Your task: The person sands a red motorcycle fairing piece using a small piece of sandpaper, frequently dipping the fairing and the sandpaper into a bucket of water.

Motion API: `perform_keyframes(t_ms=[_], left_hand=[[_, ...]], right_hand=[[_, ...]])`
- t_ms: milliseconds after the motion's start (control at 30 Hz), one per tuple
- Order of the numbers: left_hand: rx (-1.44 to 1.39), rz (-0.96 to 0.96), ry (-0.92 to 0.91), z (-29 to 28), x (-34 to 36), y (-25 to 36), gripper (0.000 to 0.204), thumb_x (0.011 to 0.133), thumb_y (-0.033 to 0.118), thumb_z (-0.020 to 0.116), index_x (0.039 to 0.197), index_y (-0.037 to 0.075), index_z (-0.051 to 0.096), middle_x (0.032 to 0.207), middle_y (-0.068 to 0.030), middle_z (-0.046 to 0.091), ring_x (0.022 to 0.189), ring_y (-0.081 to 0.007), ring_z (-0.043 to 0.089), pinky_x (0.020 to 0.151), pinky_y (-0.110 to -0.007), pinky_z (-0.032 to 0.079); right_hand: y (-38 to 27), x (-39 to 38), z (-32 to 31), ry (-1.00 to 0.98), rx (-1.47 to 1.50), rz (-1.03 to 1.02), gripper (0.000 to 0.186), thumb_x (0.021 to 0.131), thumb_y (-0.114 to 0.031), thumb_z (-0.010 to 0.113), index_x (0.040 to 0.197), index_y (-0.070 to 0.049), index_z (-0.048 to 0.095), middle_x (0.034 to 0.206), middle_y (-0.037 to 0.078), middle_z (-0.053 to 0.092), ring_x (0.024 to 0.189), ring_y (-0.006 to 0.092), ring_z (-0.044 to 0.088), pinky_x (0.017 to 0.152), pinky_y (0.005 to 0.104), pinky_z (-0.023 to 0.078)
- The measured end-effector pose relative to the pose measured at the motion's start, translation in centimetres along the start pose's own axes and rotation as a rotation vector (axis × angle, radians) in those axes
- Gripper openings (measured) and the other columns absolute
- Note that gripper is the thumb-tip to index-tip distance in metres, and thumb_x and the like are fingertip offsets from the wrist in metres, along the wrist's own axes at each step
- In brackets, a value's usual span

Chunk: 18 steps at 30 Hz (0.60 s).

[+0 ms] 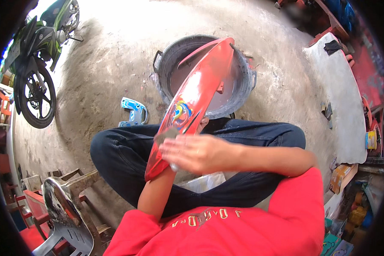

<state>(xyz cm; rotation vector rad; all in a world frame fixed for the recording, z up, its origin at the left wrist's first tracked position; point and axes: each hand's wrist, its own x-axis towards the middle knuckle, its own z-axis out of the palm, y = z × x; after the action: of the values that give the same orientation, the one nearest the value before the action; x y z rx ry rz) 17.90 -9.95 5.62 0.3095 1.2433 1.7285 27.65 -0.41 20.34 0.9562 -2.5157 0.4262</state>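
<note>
The right hand [196,151] lies flat on the lower part of a long red motorcycle panel [192,98], fingers spread and pressing a small grey piece, maybe sandpaper [166,135], against it. The left hand is hidden behind the panel; only its forearm goes up under the lower end, so I cannot tell if it is clenched or released, though it seems to support the panel from below.

The panel rests across the person's crossed legs in dark jeans [123,158] and its upper tip points over a round grey basin [239,85] with water, on the concrete floor [106,68].

I think the panel could slip from the lap toward the basin, because it looks wet and glossy and is supported mainly at one end.

The panel is narrow, curved and shiny, with a colourful sticker [181,113] near the middle. A blue patterned part [134,112] lies on the floor near the knee.
</note>
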Motion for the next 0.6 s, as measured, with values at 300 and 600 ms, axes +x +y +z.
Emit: perform_keyframes(t_ms=[300,600], left_hand=[[-0.911,0.176,-0.308,0.5,-0.6,1.7,0.036,0.106,0.037,0.052,0.131,0.012,0.059,0.122,-0.0055,0.065,0.100,-0.0226,0.056,0.080,-0.040,0.044],[-1.006,0.100,-0.343,0.8,-0.3,1.3,0.041,0.108,0.027,0.051,0.146,0.010,0.051,0.145,-0.0107,0.056,0.124,-0.0268,0.055,0.106,-0.039,0.047]], right_hand=[[3.7,-1.6,-0.6,-0.036,-0.156,0.226,0.038,0.095,-0.014,0.058,0.127,0.004,0.065,0.133,0.024,0.068,0.123,0.0357,0.068,0.107,0.0446,0.054],[6.0,-2.6,-1.1,-0.042,-0.117,0.473,0.041,0.093,-0.009,0.059,0.131,0.004,0.063,0.131,0.022,0.069,0.122,0.0331,0.069,0.106,0.0416,0.054]])
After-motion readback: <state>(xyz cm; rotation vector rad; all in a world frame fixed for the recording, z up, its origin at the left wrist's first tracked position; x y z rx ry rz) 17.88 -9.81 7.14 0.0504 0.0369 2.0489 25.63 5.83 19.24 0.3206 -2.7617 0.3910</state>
